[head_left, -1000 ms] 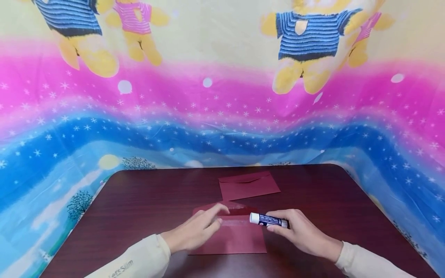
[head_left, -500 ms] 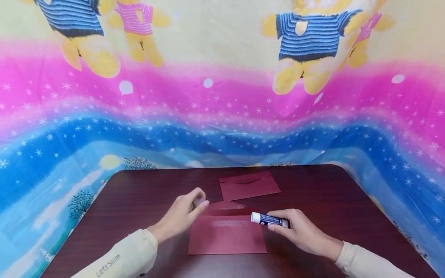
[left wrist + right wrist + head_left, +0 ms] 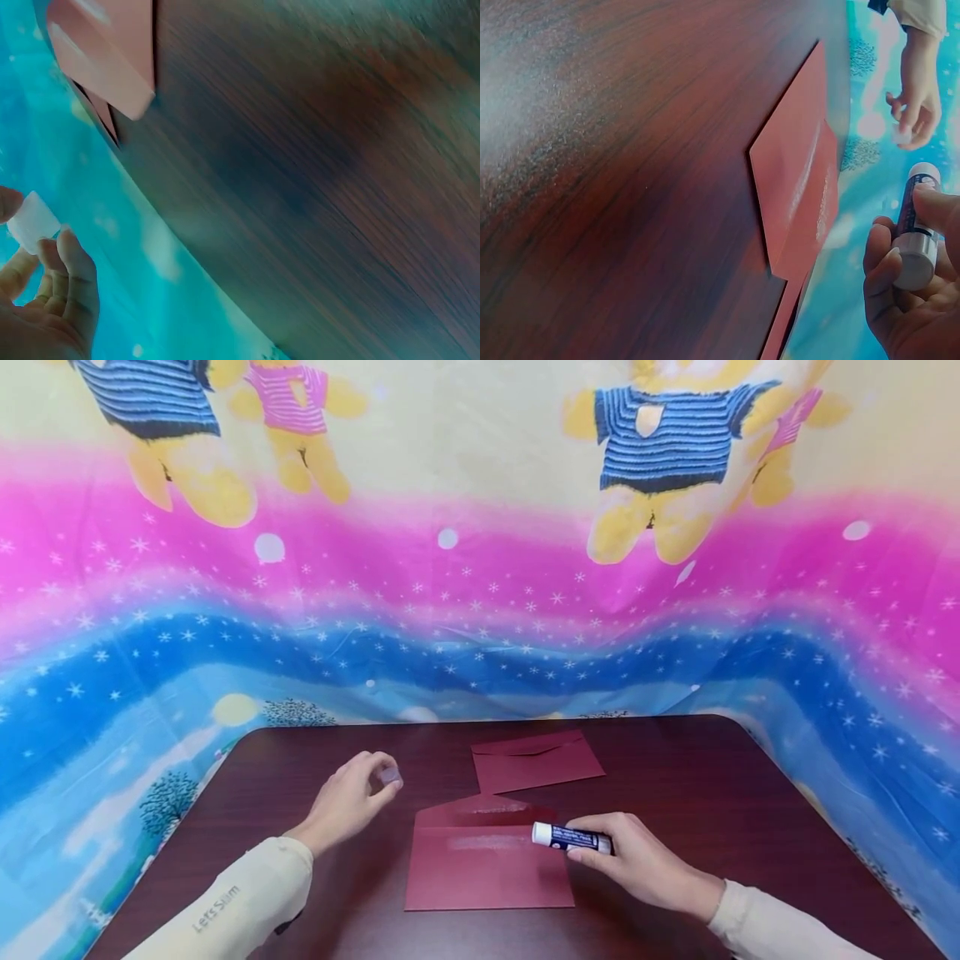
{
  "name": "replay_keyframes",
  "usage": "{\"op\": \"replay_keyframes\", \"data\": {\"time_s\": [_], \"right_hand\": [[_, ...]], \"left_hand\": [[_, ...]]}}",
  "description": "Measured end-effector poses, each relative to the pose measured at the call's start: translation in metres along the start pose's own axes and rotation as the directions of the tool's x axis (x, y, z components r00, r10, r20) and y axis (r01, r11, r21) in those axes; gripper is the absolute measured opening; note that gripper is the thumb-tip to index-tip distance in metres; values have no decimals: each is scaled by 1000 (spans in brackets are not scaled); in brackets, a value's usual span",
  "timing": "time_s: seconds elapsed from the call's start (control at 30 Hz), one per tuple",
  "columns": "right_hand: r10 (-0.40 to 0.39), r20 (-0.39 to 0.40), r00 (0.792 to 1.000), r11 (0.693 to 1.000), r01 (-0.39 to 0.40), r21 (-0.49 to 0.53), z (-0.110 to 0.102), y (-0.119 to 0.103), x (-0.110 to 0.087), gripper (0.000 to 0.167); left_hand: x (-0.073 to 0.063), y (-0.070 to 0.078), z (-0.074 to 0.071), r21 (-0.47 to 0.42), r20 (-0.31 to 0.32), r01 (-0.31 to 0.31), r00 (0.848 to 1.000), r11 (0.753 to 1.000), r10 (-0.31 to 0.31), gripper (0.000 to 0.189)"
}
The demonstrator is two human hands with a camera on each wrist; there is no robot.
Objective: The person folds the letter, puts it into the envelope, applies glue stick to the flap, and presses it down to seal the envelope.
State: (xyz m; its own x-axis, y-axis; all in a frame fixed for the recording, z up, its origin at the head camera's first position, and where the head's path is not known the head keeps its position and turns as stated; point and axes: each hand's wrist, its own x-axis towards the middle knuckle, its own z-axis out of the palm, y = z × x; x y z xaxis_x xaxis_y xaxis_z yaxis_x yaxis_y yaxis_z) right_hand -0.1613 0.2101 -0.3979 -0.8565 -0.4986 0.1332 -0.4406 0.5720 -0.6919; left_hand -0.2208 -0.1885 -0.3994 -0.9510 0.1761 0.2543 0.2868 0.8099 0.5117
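A red envelope (image 3: 487, 881) lies on the table with its pointed flap (image 3: 442, 815) folded out at the far side. Whitish shiny streaks show on the flap and across the upper body. Left of it, my left hand (image 3: 341, 802) is raised and pinches a small translucent white cap (image 3: 34, 223) between thumb and fingers. My right hand (image 3: 648, 864) grips a glue stick (image 3: 570, 838) with a dark printed label, its white end pointing left over the envelope's right side. In the right wrist view, the thumb presses along the glue stick (image 3: 915, 259).
A second red envelope (image 3: 536, 768), its flap folded down, lies farther back on the dark wooden table (image 3: 675, 768). Behind the table hangs a colourful curtain (image 3: 480, 602) printed with bears and snowflakes.
My left hand has moved left and away from above the envelope, carrying the cap and uncovering the envelope's left side. The right hand with the glue stick has shifted slightly left.
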Motion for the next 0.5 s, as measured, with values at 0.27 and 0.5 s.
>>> {"op": "replay_keyframes", "data": {"time_s": [0.27,0.5], "right_hand": [[18,9,1000,1000,-18,11,4,1,0,25],[19,9,1000,1000,-19,13,6,3,-1,26]], "left_hand": [[7,-27,-2,122,2,11,1000,993,-12,23],[15,-48,0,169,36,50,998,984,-56,25]]}}
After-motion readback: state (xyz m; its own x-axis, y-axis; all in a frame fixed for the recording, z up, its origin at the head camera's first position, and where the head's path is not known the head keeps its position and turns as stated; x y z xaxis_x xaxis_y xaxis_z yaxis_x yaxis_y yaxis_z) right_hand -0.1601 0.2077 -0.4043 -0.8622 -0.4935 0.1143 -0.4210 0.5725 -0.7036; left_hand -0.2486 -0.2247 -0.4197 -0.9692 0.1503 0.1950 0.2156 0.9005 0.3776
